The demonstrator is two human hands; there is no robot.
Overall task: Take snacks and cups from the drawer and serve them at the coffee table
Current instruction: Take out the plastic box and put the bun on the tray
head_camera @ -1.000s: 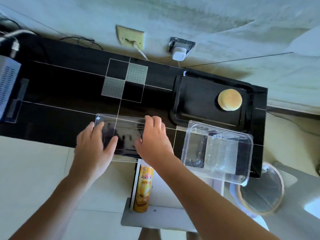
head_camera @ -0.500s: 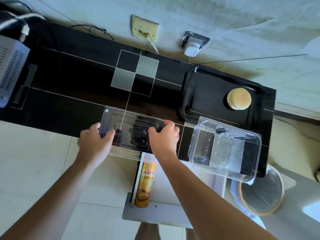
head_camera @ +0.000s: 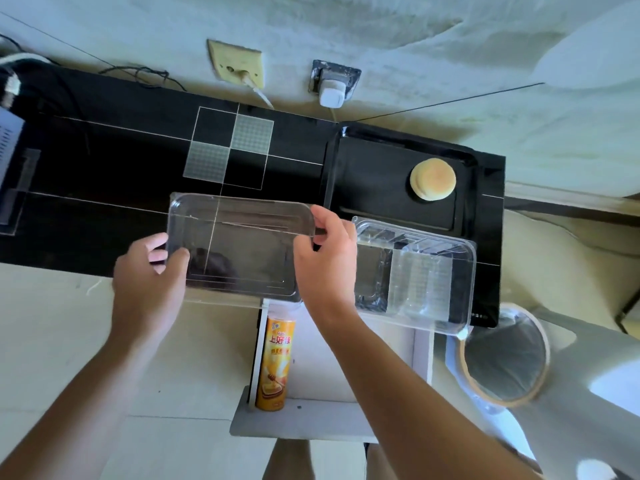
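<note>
Two hands hold a clear plastic lid (head_camera: 239, 244) over the near edge of a black cabinet top (head_camera: 104, 168). The left hand (head_camera: 149, 282) grips the lid's left end, with the thumb on top and the fingers curled under it. The right hand (head_camera: 325, 258) pinches the lid's right end — thumb on the near side, fingers wrapped over the far corner. The lid is see-through, so the white lines on the cabinet top show through it.

Just to the right of the right hand sits a clear plastic snack box (head_camera: 415, 271). It rests on the cabinet top, and its near edge sticks out past the cabinet's edge. Beyond the right hand, farther from the person, lies a black tray (head_camera: 374, 188). A round yellow cake (head_camera: 433, 180) sits on the tray's right part, well apart from both hands.

Below the hands, closer to the person, a white drawer (head_camera: 346, 358) is pulled open. A tall orange can of chips (head_camera: 275, 362) lies along the drawer's left side, between the two arms.

To the right of the right arm, down on the floor, is a round bin (head_camera: 505, 355) with a tan rim. Past the hands, on the wall, are a socket plate (head_camera: 235, 62) with a plug in it and a white charger (head_camera: 332, 95). Far to the left of the left hand, a white box with small holes (head_camera: 8, 147) sits at the end of the cabinet top.
</note>
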